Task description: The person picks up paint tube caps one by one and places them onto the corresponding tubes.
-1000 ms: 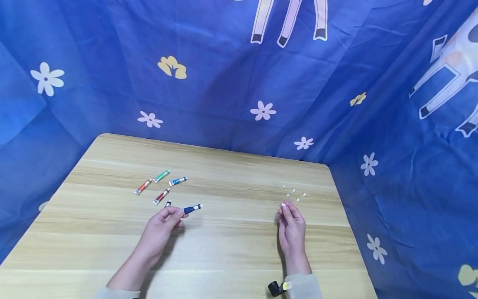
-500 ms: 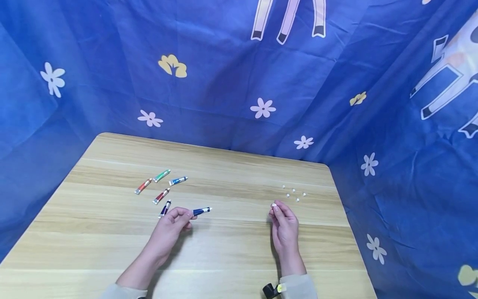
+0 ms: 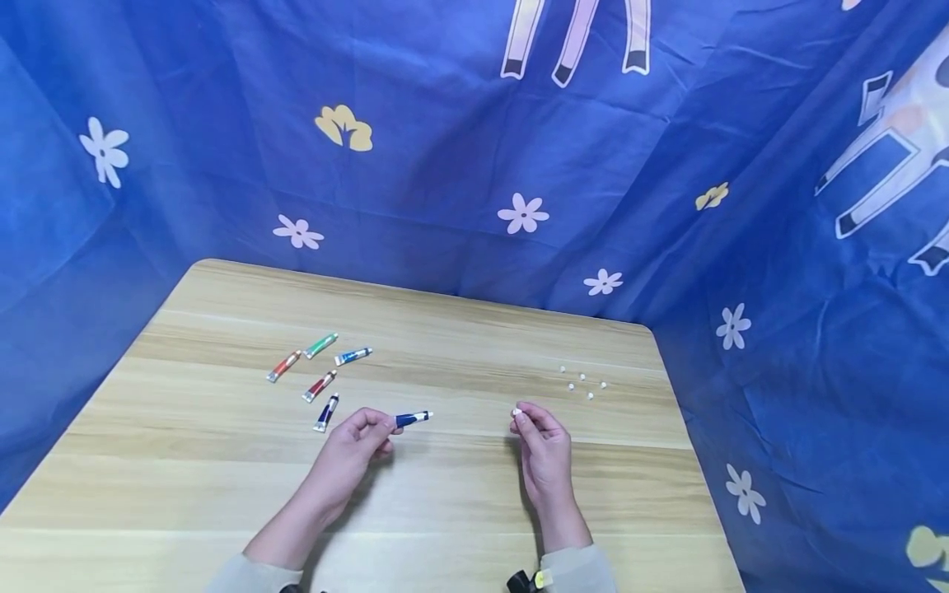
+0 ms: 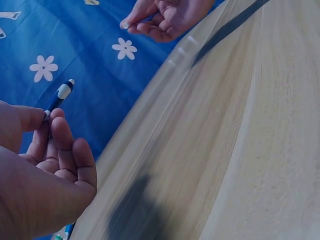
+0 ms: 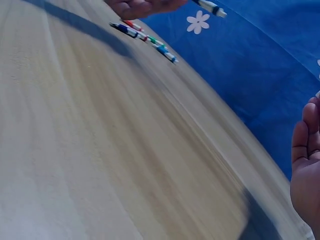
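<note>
My left hand [image 3: 347, 457] pinches a dark blue paint tube [image 3: 412, 418] by its flat end, with the white nozzle pointing right. The left wrist view shows the same tube [image 4: 60, 95] raised above the table, its nozzle uncapped, thumb and forefinger at its tail. Across a gap to the right, my right hand [image 3: 547, 455] holds a tiny white cap [image 3: 516, 412] between thumb and fingertip. That cap [image 4: 125, 24] shows again at the top of the left wrist view. In the right wrist view only part of the right hand [image 5: 307, 175] appears, its fingertips cut off.
Several paint tubes lie at the left of the wooden table [image 3: 460, 511]: green [image 3: 321, 345], orange-red [image 3: 284, 366], light blue [image 3: 352, 356], dark red [image 3: 320, 386] and dark violet-blue [image 3: 326, 413]. Several small white caps [image 3: 582, 377] lie at the right. A blue patterned curtain [image 3: 437, 165] surrounds the table.
Both hands have moved toward each other, the left one rightward with the tube and the right one leftward with the cap. The dark violet-blue tube on the table is now uncovered.
</note>
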### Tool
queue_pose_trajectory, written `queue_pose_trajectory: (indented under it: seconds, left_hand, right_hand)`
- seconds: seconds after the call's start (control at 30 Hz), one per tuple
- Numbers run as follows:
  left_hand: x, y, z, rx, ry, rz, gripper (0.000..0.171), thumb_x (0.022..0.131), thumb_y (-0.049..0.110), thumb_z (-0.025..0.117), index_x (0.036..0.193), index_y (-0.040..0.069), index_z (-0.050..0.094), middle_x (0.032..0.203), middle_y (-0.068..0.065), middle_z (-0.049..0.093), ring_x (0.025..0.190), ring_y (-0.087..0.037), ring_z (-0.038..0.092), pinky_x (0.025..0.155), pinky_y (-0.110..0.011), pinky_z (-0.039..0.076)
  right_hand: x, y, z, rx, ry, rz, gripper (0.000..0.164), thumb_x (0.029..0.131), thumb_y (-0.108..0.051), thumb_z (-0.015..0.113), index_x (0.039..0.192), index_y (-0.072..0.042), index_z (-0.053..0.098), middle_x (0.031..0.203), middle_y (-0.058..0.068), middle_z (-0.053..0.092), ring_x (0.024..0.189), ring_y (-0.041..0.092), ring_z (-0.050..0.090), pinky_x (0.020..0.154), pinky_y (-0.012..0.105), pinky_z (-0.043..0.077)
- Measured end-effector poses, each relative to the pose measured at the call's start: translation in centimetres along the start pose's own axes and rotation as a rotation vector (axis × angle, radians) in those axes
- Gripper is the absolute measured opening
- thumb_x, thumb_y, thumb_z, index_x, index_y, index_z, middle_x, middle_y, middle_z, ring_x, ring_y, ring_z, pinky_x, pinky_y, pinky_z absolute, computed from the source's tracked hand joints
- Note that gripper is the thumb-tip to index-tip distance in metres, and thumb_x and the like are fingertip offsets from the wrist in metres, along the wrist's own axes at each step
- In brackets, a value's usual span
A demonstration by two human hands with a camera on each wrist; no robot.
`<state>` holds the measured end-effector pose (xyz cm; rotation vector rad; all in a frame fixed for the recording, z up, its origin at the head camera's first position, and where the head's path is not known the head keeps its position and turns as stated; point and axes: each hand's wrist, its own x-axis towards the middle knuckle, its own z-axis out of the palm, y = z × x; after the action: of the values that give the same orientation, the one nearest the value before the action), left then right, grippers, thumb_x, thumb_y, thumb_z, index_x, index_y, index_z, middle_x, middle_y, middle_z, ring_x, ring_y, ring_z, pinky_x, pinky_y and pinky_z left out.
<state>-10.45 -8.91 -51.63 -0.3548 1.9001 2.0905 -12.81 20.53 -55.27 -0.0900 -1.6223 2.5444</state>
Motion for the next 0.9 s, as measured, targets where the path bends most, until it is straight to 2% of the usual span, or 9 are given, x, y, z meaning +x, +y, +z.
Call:
queue_pose_trajectory:
  seconds: [0.47,0.57,0.67,0.77,0.9]
  left_hand:
    - [0.0,0.3,1.1,0.005,-0.038,0.018,0.017,0.111,0.018,0.061,0.115,0.001,0.062,0.098,0.009,0.073,0.091,-0.013,0.067,0.088,-0.025,0.057]
    - [0.0,0.3,1.2,-0.002,-0.048,0.021,0.016,0.111,0.016,0.061,0.114,0.001,0.062,0.099,0.008,0.073,0.091,-0.013,0.067,0.088,-0.026,0.058]
    - [0.0,0.3,1.3,-0.003,-0.055,0.021,0.015,0.111,0.015,0.060,0.114,0.001,0.062,0.101,0.007,0.073,0.092,-0.013,0.067,0.090,-0.027,0.058]
    - [-0.1,0.4,1.5,-0.001,-0.062,0.014,0.015,0.110,0.015,0.060,0.115,0.001,0.061,0.103,0.005,0.073,0.092,-0.013,0.066,0.091,-0.027,0.058]
    - [-0.2,0.4,1.8,-0.001,-0.072,0.006,0.013,0.110,0.013,0.060,0.114,0.001,0.061,0.105,0.002,0.073,0.092,-0.014,0.066,0.090,-0.027,0.058]
  right_hand:
    - [-0.7,0.6,2.2,-0.070,-0.068,0.039,0.030,0.098,0.011,0.068,0.104,-0.016,0.080,0.097,-0.006,0.078,0.086,0.006,0.072,0.084,0.020,0.062]
    - [-0.8,0.6,2.6,-0.106,-0.070,0.042,0.022,0.097,0.010,0.070,0.107,-0.007,0.079,0.096,-0.006,0.079,0.084,0.007,0.073,0.083,0.021,0.062]
    - [-1.0,0.7,3.0,-0.146,-0.074,0.049,0.017,0.096,0.009,0.072,0.112,0.008,0.075,0.094,-0.005,0.079,0.082,0.007,0.073,0.082,0.021,0.063]
    - [-1.1,0.8,3.3,-0.177,-0.080,0.061,0.024,0.095,0.009,0.072,0.116,0.020,0.067,0.093,-0.005,0.078,0.081,0.007,0.073,0.081,0.022,0.063]
    - [-1.3,1.0,3.7,-0.196,-0.095,0.075,0.033,0.095,0.009,0.072,0.121,0.027,0.061,0.093,-0.007,0.078,0.081,0.006,0.073,0.081,0.021,0.063]
